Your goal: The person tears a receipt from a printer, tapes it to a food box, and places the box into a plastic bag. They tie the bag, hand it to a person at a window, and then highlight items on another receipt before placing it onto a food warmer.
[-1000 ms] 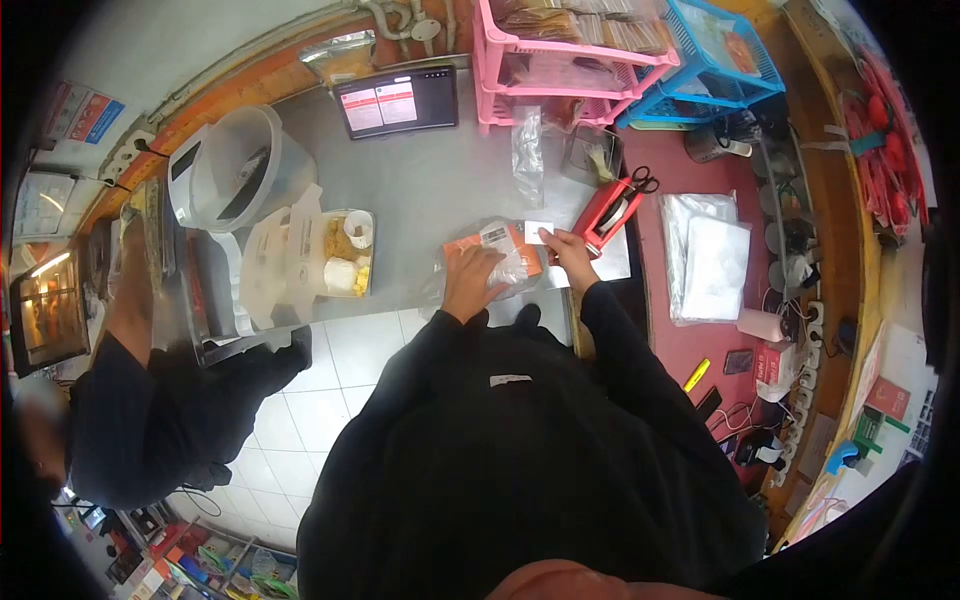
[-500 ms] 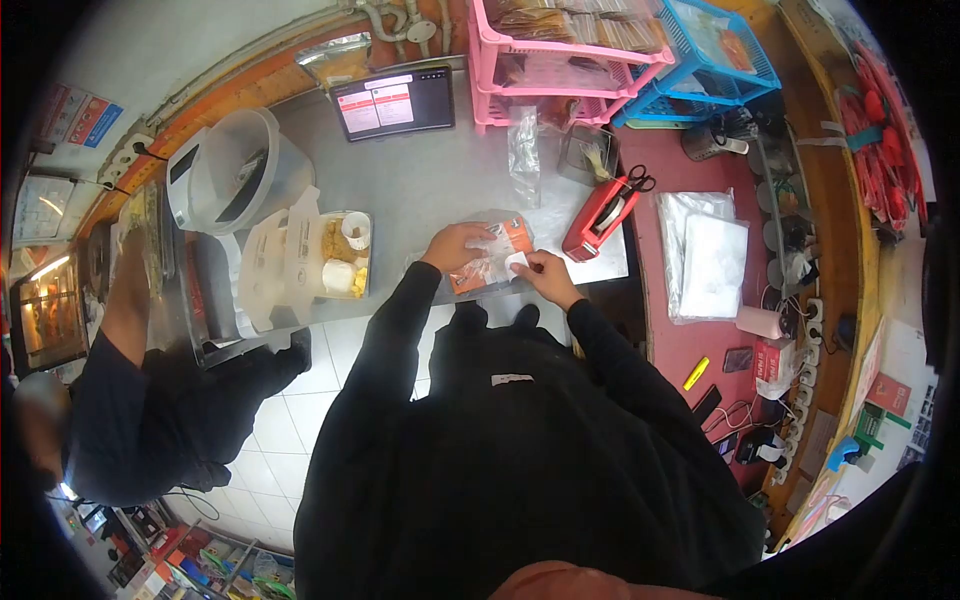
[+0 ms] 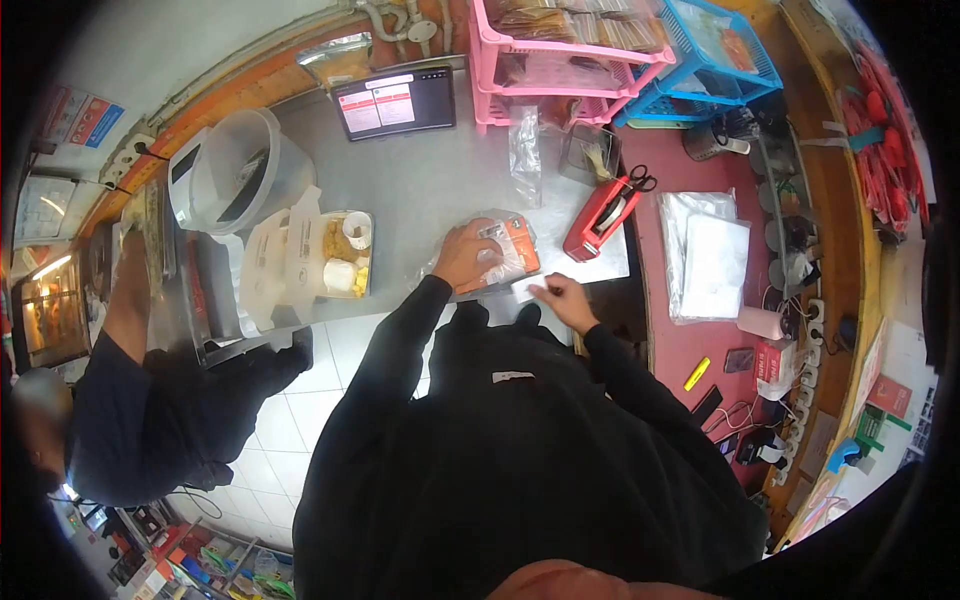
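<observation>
On the metal counter's front edge lies an orange package (image 3: 519,247) inside clear plastic. My left hand (image 3: 464,256) is curled over its left part, gripping it with the plastic. Just right of it and nearer my body, my right hand (image 3: 566,301) pinches a small white piece of paper (image 3: 524,290) between thumb and fingers. The paper is close to the package's lower right corner. A red tape dispenser (image 3: 602,220) stands to the right of the package, with black-handled scissors (image 3: 641,180) at its far end.
Left on the counter (image 3: 400,190) are an open food box (image 3: 345,285) and a clear tub (image 3: 240,165). A tablet (image 3: 392,103) and pink rack (image 3: 560,75) stand behind. Plastic bags (image 3: 712,258) lie on the red surface. Another person (image 3: 150,400) is at the left.
My right hand has drawn back toward my body and right with the white paper, away from the package. My left hand has shifted slightly over the package, which is now more tilted.
</observation>
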The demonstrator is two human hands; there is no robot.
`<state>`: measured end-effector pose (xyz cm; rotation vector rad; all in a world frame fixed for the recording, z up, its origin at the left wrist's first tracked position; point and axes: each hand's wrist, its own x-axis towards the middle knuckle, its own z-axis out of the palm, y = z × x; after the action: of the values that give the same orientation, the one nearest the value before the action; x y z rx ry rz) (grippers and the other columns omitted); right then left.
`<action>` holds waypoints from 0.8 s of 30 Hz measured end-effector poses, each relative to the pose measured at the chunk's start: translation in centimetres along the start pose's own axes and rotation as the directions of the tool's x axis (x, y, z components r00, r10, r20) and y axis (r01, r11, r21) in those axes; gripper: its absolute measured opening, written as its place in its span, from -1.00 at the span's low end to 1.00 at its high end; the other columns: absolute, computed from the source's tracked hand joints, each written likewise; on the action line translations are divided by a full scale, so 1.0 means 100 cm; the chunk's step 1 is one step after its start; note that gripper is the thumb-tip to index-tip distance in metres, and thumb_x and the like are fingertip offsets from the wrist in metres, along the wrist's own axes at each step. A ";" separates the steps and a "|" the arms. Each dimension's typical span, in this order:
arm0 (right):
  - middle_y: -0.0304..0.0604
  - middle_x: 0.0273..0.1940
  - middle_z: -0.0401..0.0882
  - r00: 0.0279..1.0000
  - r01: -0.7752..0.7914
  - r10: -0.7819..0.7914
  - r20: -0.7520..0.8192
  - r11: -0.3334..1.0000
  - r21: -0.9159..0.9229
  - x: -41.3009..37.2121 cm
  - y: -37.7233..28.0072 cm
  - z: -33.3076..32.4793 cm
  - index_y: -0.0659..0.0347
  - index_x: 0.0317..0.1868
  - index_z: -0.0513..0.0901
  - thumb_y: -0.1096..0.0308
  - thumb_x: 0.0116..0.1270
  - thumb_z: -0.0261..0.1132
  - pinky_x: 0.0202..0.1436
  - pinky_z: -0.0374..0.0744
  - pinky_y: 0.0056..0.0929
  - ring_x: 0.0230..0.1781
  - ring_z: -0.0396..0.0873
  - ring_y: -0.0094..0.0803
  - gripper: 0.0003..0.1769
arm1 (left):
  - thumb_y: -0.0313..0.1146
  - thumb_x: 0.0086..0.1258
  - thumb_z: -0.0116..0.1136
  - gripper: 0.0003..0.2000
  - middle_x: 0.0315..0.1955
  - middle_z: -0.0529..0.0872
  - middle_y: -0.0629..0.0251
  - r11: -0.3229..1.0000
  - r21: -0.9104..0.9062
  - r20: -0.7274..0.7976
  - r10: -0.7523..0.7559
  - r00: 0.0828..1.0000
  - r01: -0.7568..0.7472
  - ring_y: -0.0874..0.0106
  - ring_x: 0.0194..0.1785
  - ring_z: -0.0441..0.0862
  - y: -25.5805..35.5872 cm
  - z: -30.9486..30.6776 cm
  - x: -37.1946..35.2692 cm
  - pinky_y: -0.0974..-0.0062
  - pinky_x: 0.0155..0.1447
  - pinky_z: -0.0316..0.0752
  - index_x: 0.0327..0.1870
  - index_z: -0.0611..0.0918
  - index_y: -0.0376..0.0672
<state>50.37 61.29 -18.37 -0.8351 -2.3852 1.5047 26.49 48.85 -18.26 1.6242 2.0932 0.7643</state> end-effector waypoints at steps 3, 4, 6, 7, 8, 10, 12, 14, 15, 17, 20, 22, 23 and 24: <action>-0.18 -0.58 0.38 0.999 -0.023 0.024 -0.021 0.999 0.042 0.009 -0.025 0.023 0.34 -0.53 0.50 0.09 0.27 0.41 -0.46 0.30 -0.41 -0.55 0.29 -0.52 -0.52 | -0.29 0.20 0.35 -0.89 0.10 0.61 0.31 0.987 -0.150 -0.057 -0.069 0.996 0.060 0.24 0.10 0.61 -0.009 0.016 0.012 0.30 0.15 0.49 -0.29 0.73 -0.02; -0.12 -0.54 0.44 0.999 -0.038 0.037 -0.018 0.999 -0.014 0.015 -0.024 0.027 0.34 -0.48 0.55 0.08 0.26 0.41 -0.44 0.35 -0.37 -0.53 0.38 -0.43 -0.55 | -0.29 0.20 0.35 -0.89 0.05 0.63 0.30 0.966 -0.240 -0.060 -0.114 0.992 0.096 0.25 0.08 0.62 -0.012 0.017 0.016 0.32 0.14 0.50 -0.29 0.72 -0.04; 0.02 -0.47 0.56 0.998 -0.064 0.063 -0.012 0.990 -0.124 0.031 -0.021 0.032 0.33 -0.39 0.66 0.05 0.25 0.41 -0.39 0.44 -0.27 -0.48 0.55 -0.23 -0.58 | -0.29 0.22 0.35 -0.88 -0.05 0.68 0.28 0.897 -0.411 -0.054 -0.205 0.977 0.165 0.26 0.03 0.65 -0.018 0.017 0.020 0.36 0.12 0.51 -0.30 0.72 -0.07; 0.02 -0.51 0.55 0.999 -0.033 0.030 -0.026 0.994 -0.100 0.037 -0.021 0.035 0.33 -0.42 0.65 0.00 0.23 0.40 -0.43 0.43 -0.26 -0.52 0.55 -0.19 -0.54 | -0.29 0.22 0.35 -0.87 -0.06 0.68 0.28 0.902 -0.405 -0.044 -0.184 0.982 0.151 0.27 0.03 0.65 -0.021 0.018 0.021 0.37 0.11 0.51 -0.29 0.71 -0.09; 0.01 -0.53 0.55 0.998 -0.061 0.060 -0.014 0.989 -0.136 0.041 -0.021 0.036 0.32 -0.43 0.64 -0.01 0.22 0.40 -0.44 0.43 -0.24 -0.53 0.55 -0.16 -0.53 | -0.29 0.22 0.35 -0.86 -0.07 0.69 0.27 0.907 -0.399 -0.035 -0.163 0.986 0.136 0.27 0.02 0.65 -0.024 0.018 0.022 0.38 0.11 0.52 -0.29 0.71 -0.11; -0.01 -0.57 0.55 0.993 -0.114 0.118 0.008 0.971 -0.211 0.048 -0.021 0.038 0.30 -0.47 0.63 -0.03 0.20 0.40 -0.46 0.43 -0.21 -0.55 0.56 -0.12 -0.52 | -0.29 0.22 0.35 -0.85 -0.08 0.69 0.27 0.912 -0.390 -0.027 -0.153 0.988 0.130 0.28 0.01 0.65 -0.025 0.018 0.023 0.38 0.10 0.52 -0.28 0.70 -0.13; -0.02 -0.58 0.55 0.992 -0.122 0.112 -0.054 0.958 -0.260 0.049 -0.022 0.044 0.26 -0.49 0.64 -0.06 0.17 0.40 -0.46 0.45 -0.19 -0.56 0.57 -0.08 -0.52 | -0.29 0.22 0.36 -0.84 -0.08 0.69 0.26 0.911 -0.384 -0.026 -0.170 0.985 0.147 0.29 0.00 0.65 -0.025 0.019 0.023 0.38 0.09 0.52 -0.28 0.70 -0.14; -0.03 -0.58 0.57 0.987 -0.152 0.127 -0.098 0.939 -0.308 0.049 -0.022 0.049 0.23 -0.50 0.65 -0.08 0.14 0.41 -0.46 0.47 -0.16 -0.55 0.58 -0.06 -0.52 | -0.30 0.21 0.36 -0.84 -0.08 0.69 0.25 0.907 -0.402 -0.055 -0.159 0.986 0.124 0.30 0.00 0.65 -0.023 0.019 0.022 0.38 0.09 0.52 -0.28 0.70 -0.15; -0.02 -0.58 0.58 0.983 -0.175 0.145 -0.111 0.927 -0.331 0.049 -0.023 0.051 0.21 -0.51 0.66 -0.09 0.12 0.41 -0.45 0.48 -0.15 -0.54 0.59 -0.05 -0.53 | -0.30 0.20 0.37 -0.84 -0.09 0.69 0.25 0.905 -0.410 -0.068 -0.153 0.986 0.112 0.30 -0.01 0.66 -0.023 0.020 0.021 0.37 0.09 0.52 -0.28 0.70 -0.16; -0.03 -0.57 0.60 0.980 -0.191 0.151 -0.131 0.899 -0.394 0.048 -0.024 0.053 0.19 -0.51 0.67 -0.11 0.10 0.41 -0.43 0.49 -0.13 -0.53 0.61 -0.06 -0.53 | -0.32 0.20 0.37 -0.85 -0.09 0.69 0.25 0.904 -0.408 -0.073 -0.173 0.982 0.129 0.28 -0.01 0.66 -0.021 0.021 0.021 0.37 0.09 0.52 -0.29 0.69 -0.16; -0.05 -0.56 0.62 0.986 -0.144 0.078 -0.146 0.839 -0.524 0.050 -0.027 0.055 0.18 -0.52 0.68 -0.15 0.07 0.41 -0.40 0.49 -0.12 -0.53 0.63 -0.08 -0.51 | -0.27 0.19 0.35 -0.83 -0.09 0.70 0.23 0.914 -0.390 -0.104 -0.161 0.981 0.109 0.20 -0.02 0.65 -0.019 0.020 0.020 0.32 0.08 0.53 -0.30 0.70 -0.15; -0.05 -0.56 0.63 0.988 -0.087 -0.010 -0.151 0.781 -0.619 0.050 -0.029 0.056 0.18 -0.53 0.68 -0.18 0.05 0.41 -0.38 0.48 -0.11 -0.52 0.64 -0.09 -0.48 | -0.28 0.20 0.34 -0.82 -0.10 0.70 0.20 0.938 -0.344 -0.156 -0.109 0.982 0.049 0.18 -0.03 0.65 -0.025 0.025 0.016 0.32 0.07 0.53 -0.28 0.70 -0.17; -0.05 -0.55 0.64 0.992 -0.094 0.019 -0.126 0.776 -0.624 0.050 -0.031 0.059 0.18 -0.53 0.68 -0.21 0.03 0.41 -0.37 0.47 -0.11 -0.52 0.64 -0.10 -0.47 | -0.34 0.21 0.34 -0.83 -0.11 0.69 0.18 0.950 -0.311 -0.192 -0.058 0.980 -0.005 0.19 -0.05 0.65 -0.032 0.029 0.012 0.34 0.05 0.54 -0.26 0.69 -0.20; -0.05 -0.53 0.64 0.991 -0.122 0.057 -0.122 0.763 -0.635 0.049 -0.035 0.059 0.18 -0.53 0.68 -0.23 0.01 0.41 -0.36 0.46 -0.11 -0.51 0.64 -0.11 -0.45 | -0.39 0.21 0.33 -0.84 -0.12 0.68 0.16 0.955 -0.288 -0.223 0.013 0.975 -0.078 0.20 -0.07 0.65 -0.039 0.039 0.012 0.36 0.04 0.54 -0.25 0.68 -0.23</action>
<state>42.43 58.42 -18.59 -1.1289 -2.8438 0.6034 25.54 49.99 -23.72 1.4848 1.9695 1.2573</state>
